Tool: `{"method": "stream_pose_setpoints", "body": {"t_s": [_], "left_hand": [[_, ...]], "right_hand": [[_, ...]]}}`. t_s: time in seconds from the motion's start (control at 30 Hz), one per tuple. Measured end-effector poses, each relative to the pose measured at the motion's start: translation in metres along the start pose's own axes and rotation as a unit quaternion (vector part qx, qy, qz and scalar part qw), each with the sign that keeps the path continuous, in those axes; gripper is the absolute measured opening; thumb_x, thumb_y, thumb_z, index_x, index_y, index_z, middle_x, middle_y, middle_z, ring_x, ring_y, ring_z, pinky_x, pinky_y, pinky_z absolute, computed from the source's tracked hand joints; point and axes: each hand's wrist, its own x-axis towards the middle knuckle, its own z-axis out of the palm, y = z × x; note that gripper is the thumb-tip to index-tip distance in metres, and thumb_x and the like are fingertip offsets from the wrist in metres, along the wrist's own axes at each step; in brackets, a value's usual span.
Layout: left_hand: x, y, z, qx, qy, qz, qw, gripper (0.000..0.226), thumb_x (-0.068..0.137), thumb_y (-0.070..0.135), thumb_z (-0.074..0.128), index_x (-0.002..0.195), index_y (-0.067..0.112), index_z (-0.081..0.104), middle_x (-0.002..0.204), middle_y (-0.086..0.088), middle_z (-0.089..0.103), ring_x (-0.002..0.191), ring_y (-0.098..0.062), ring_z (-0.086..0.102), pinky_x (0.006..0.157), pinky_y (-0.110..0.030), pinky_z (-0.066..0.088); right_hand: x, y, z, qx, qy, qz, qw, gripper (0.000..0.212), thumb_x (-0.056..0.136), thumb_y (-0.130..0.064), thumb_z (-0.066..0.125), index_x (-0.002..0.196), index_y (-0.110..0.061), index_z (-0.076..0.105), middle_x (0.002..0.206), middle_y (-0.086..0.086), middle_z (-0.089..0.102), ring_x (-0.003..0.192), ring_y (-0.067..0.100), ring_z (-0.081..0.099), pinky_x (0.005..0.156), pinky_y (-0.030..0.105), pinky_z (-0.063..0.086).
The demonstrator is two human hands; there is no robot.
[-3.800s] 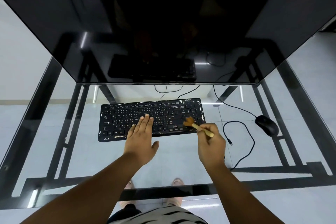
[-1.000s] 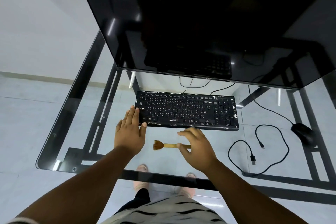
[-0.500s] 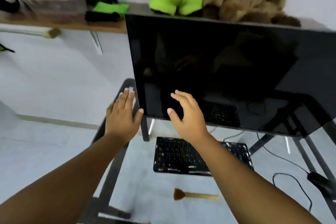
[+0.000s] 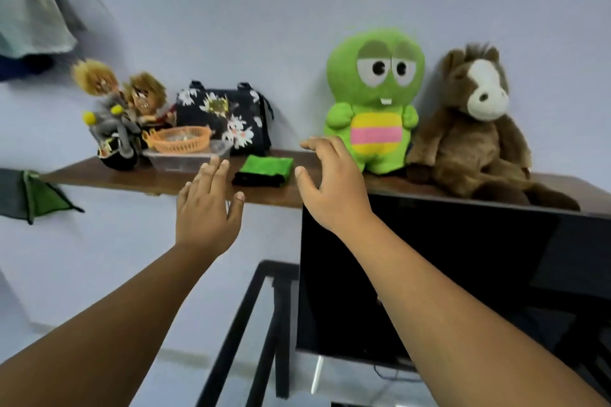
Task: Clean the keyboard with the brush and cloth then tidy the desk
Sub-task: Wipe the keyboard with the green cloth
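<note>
The view has swung up from the glass tabletop (image 4: 264, 277) to the wooden shelf (image 4: 132, 175) on the wall above the monitor (image 4: 463, 274), and both hands have come up with it. A second ago the right hand was laying the brush down on the glass in front of the keyboard; half a second ago the brush lay there alone with both hands already rising. Now neither brush nor keyboard is in view, and both hands are empty. The left hand (image 4: 206, 208) has its fingers straight and close together, just below the shelf edge. The right hand (image 4: 330, 188) is spread wide with thumb apart, its fingertips above the shelf, just right of the folded green cloth (image 4: 264, 169). That cloth lies flat on the shelf between a clear plastic tub (image 4: 185, 158) holding an orange basket (image 4: 180, 139) and a green plush toy (image 4: 373, 102), with a brown plush horse (image 4: 476, 122) further right and a floral bag (image 4: 224, 116) behind. Neither hand touches the cloth yet. I judge the brushing step finished and the cloth step just opening: the right hand is best placed to take it.
</note>
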Motion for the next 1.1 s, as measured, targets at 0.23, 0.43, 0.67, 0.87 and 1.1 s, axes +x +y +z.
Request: {"method": "stream_pose_setpoints", "body": {"t_s": [0.23,0.43,0.67,0.87,1.1], "left_hand": [[0.040,-0.032,0.010,0.036,-0.018,-0.017,0.999,0.059,0.098,0.038,0.040,0.151,0.018,0.025,0.161,0.000,0.018,0.148,-0.019,0.015,0.116,-0.047,0.016],[0.051,-0.046,0.024,0.040,-0.039,-0.015,0.998,0.060,0.099,0.041,0.034,0.153,0.021,0.017,0.162,0.003,0.008,0.149,-0.015,0.004,0.118,-0.044,0.010],[0.048,-0.058,0.035,0.040,-0.049,-0.019,0.998,0.064,0.095,0.049,0.018,0.154,0.024,0.015,0.162,0.006,0.006,0.149,-0.012,0.001,0.118,-0.042,0.008],[0.046,-0.063,0.036,0.039,-0.050,-0.019,0.998,0.066,0.094,0.052,0.014,0.155,0.025,0.010,0.162,0.007,0.002,0.148,-0.010,-0.004,0.118,-0.038,0.003],[0.046,-0.064,0.031,0.056,-0.061,-0.016,0.996,0.066,0.094,0.052,0.014,0.154,0.024,0.012,0.162,0.005,0.004,0.149,-0.011,-0.002,0.118,-0.039,0.003]], "right_hand": [[0.071,0.006,0.059,-0.089,-0.166,0.140,0.972,0.047,0.086,-0.035,0.059,0.129,-0.016,0.052,0.128,0.008,0.048,0.116,0.030,0.053,0.097,0.037,0.044],[0.095,0.024,0.115,-0.160,-0.312,0.245,0.904,0.071,0.084,-0.062,0.053,0.140,-0.019,0.042,0.139,0.015,0.041,0.125,0.035,0.048,0.100,0.039,0.043],[0.100,0.028,0.160,-0.245,-0.382,0.298,0.840,0.106,0.050,-0.084,0.051,0.139,-0.026,0.043,0.136,0.009,0.045,0.128,0.033,0.038,0.096,0.047,0.039],[0.111,0.031,0.160,-0.228,-0.361,0.274,0.862,0.058,0.077,-0.053,0.059,0.119,-0.014,0.057,0.115,0.011,0.057,0.102,0.027,0.055,0.071,0.032,0.045],[0.116,0.026,0.146,-0.281,-0.380,0.209,0.856,0.030,0.089,-0.042,0.056,0.094,-0.012,0.059,0.086,0.005,0.057,0.083,0.026,0.056,0.066,0.029,0.044]]}}
